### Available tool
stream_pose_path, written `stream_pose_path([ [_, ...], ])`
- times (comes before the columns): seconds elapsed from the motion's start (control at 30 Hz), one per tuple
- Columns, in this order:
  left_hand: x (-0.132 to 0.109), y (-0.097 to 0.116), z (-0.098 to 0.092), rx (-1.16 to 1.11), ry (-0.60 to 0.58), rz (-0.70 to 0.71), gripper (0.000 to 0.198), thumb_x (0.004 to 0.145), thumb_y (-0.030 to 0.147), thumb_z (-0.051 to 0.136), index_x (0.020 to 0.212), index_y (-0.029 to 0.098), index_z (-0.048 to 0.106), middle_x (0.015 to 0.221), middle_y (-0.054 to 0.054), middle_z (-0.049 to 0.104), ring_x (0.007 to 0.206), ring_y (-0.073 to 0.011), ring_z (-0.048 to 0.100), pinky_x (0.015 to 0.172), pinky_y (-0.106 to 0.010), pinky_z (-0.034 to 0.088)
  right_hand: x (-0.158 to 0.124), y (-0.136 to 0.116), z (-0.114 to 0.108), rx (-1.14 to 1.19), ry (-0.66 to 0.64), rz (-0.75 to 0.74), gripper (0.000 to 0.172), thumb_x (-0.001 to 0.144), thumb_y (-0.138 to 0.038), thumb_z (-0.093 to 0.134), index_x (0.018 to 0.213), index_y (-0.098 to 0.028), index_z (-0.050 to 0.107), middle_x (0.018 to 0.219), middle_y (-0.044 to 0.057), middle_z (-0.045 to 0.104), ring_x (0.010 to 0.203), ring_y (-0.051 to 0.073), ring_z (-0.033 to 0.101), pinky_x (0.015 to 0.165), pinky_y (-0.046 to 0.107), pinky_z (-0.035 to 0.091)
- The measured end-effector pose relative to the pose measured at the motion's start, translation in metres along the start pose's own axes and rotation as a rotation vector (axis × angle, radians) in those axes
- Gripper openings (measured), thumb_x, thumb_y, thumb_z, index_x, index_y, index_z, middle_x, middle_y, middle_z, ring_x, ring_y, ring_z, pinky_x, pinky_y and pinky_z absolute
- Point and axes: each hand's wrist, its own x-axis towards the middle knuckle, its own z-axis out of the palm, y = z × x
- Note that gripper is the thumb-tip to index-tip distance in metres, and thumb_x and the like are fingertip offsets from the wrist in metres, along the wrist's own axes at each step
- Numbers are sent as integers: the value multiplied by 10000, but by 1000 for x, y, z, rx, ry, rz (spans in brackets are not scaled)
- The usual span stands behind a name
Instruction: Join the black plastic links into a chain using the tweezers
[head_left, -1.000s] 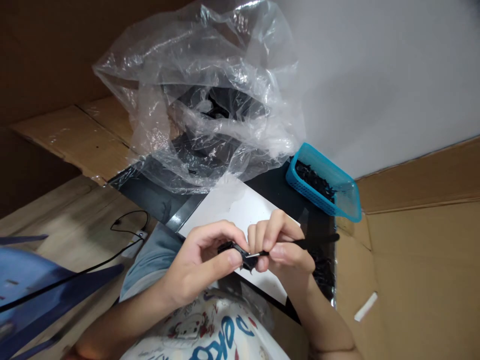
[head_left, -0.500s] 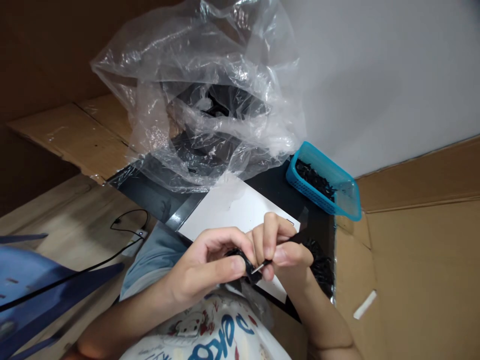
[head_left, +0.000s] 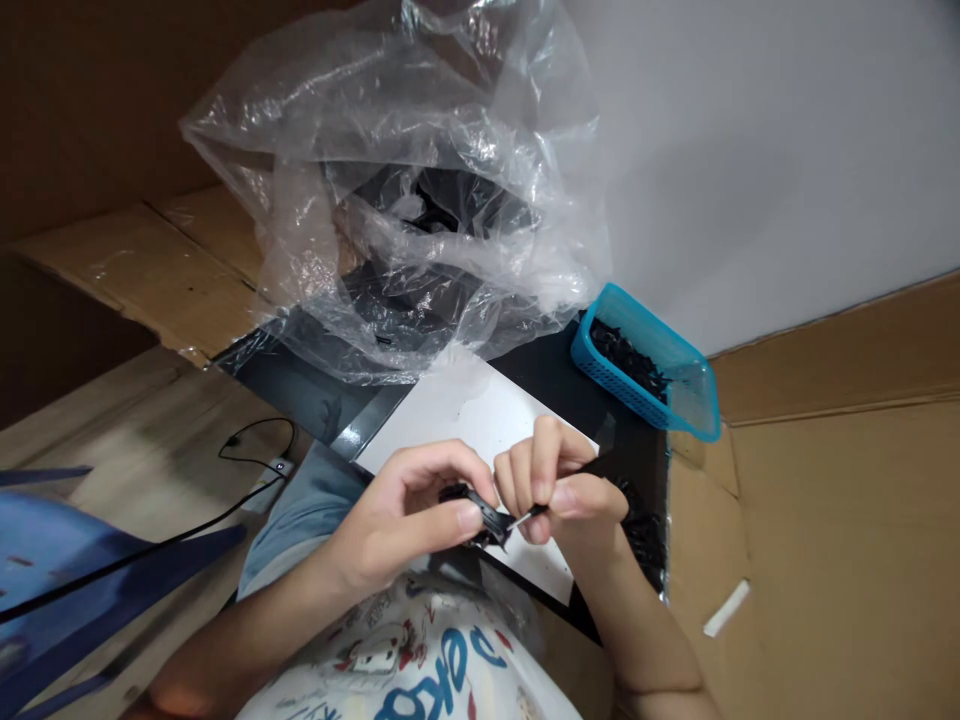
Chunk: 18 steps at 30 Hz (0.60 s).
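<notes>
Between the thumb and fingers of my left hand (head_left: pixel 420 510) is a small black plastic part (head_left: pixel 491 522), dark and curved, its exact kind unclear. My right hand (head_left: pixel 559 485) is closed around a thin tool with a dark handle and a narrow metal blade (head_left: pixel 523 518), like a small craft knife. The blade's tip meets the right end of the black part. Both hands are held above a white board (head_left: pixel 457 410) lying on the black table.
A blue plastic basket (head_left: pixel 652 405) with black pieces stands at the right back. A large clear plastic bag (head_left: pixel 315 230) holding dark items lies behind the board. Black pieces (head_left: pixel 643 535) are heaped beside my right wrist. Cardboard (head_left: pixel 840 520) lines the right side.
The black part has turned in my left hand and shows more of its length. My right hand has shifted slightly, with the blade tip still at the part's end.
</notes>
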Motion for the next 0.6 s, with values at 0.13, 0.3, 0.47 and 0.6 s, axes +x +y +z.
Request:
stream_pose_path([
  [0.13,-4,9,-9,328,191,247,119,828,309,673,812,193,651,740,-17,575,669,-135,499,594,-225,375,-6,-18,-13,-351,17,-75,73,775,-176,596,834,-217,611,596,-24,553,519,120,514,469,240,372],
  [0.3,-4,14,-5,631,313,454,82,840,145,602,889,199,637,763,-12,590,684,-133,523,608,-231,393,-12,-35,-12,-970,-53,-140,133,789,-139,571,888,-224,592,703,6,584,623,153,547,573,308,428],
  [0.47,8,8,-3,828,216,513,121,834,95,589,913,184,616,764,-10,617,671,-129,547,625,-243,399,-11,-43,-3,-1242,-133,-224,143,784,-105,555,882,-208,571,697,17,589,616,156,540,570,315,407],
  [0.6,13,4,-11,836,257,456,89,849,122,577,905,179,618,757,-10,604,669,-129,537,621,-237,390,-15,-47,-9,-1233,-91,-247,210,801,-116,547,977,-225,581,716,17,599,623,161,549,567,314,426],
])
